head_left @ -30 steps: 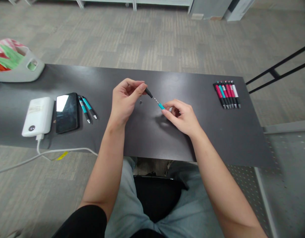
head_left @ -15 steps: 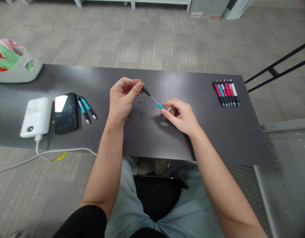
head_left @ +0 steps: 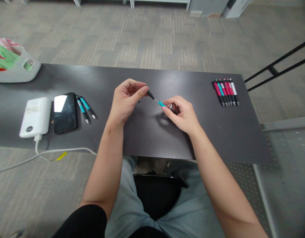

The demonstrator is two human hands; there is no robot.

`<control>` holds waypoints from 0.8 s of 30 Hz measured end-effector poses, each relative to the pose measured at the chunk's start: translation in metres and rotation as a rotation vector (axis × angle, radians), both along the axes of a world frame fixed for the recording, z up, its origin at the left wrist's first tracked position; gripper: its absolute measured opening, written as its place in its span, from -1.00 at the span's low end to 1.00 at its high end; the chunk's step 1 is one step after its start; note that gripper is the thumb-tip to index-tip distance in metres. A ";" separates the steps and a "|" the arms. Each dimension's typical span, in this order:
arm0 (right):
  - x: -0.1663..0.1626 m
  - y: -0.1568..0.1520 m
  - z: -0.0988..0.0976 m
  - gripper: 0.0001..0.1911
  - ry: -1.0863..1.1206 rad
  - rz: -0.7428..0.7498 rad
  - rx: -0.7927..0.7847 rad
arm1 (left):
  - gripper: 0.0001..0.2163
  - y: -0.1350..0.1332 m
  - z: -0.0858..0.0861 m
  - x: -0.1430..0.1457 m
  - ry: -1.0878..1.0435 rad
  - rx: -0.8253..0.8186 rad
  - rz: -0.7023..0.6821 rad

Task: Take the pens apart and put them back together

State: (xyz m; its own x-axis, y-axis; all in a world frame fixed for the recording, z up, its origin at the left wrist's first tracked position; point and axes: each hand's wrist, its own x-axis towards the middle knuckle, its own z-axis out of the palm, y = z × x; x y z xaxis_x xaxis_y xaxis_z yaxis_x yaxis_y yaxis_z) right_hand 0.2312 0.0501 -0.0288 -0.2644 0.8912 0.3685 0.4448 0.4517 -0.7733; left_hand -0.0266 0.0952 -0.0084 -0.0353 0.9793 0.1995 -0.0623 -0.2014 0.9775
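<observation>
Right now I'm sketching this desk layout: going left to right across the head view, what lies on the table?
Grey basket → white power bank → black phone → two teal pens → left hand → pen being held → right hand → row of pens.

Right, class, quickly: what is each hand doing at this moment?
Left hand: closed, pinching the black pen tip section.
Right hand: closed, pinching the teal pen barrel.

On the desk [head_left: 147, 138], the power bank [head_left: 35, 116] lies far left, the phone [head_left: 65, 112] just right of it, then two pens [head_left: 84, 109]. A row of pens [head_left: 226, 92] lies far right. Both hands are in the middle.
</observation>
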 end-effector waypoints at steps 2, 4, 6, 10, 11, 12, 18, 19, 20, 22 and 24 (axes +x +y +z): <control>0.001 0.001 -0.001 -0.72 0.005 -0.024 0.017 | -0.39 0.000 -0.001 -0.002 0.002 0.012 -0.014; 0.001 0.001 -0.001 -0.74 0.023 -0.040 0.039 | -0.37 0.000 -0.001 -0.003 0.005 0.018 -0.031; 0.001 0.001 0.000 -0.76 0.044 -0.046 0.057 | -0.35 -0.001 -0.001 -0.003 0.011 0.008 -0.062; 0.001 0.000 0.001 -0.75 0.068 -0.048 0.053 | -0.31 -0.004 0.000 -0.001 0.022 -0.015 -0.148; 0.001 -0.001 0.002 -0.74 0.067 -0.053 0.049 | -0.30 -0.004 0.001 0.000 0.024 -0.015 -0.163; 0.002 -0.001 0.002 -0.73 0.063 -0.061 0.045 | -0.30 -0.005 0.001 0.000 0.029 -0.015 -0.175; 0.004 -0.001 0.004 -0.71 0.052 -0.092 0.037 | -0.32 -0.006 0.003 -0.002 0.099 -0.002 -0.217; 0.004 -0.001 0.005 -0.74 0.066 -0.089 0.044 | -0.33 -0.007 0.003 -0.002 0.114 0.000 -0.217; 0.004 -0.001 0.005 -0.76 0.079 -0.086 0.050 | -0.33 -0.007 0.004 -0.002 0.130 0.002 -0.215; 0.005 -0.001 0.006 -0.79 0.088 -0.090 0.053 | -0.34 -0.007 0.004 -0.003 0.163 0.011 -0.203; 0.005 -0.001 0.005 -0.77 0.071 -0.107 0.037 | -0.36 -0.008 0.004 -0.004 0.194 0.022 -0.183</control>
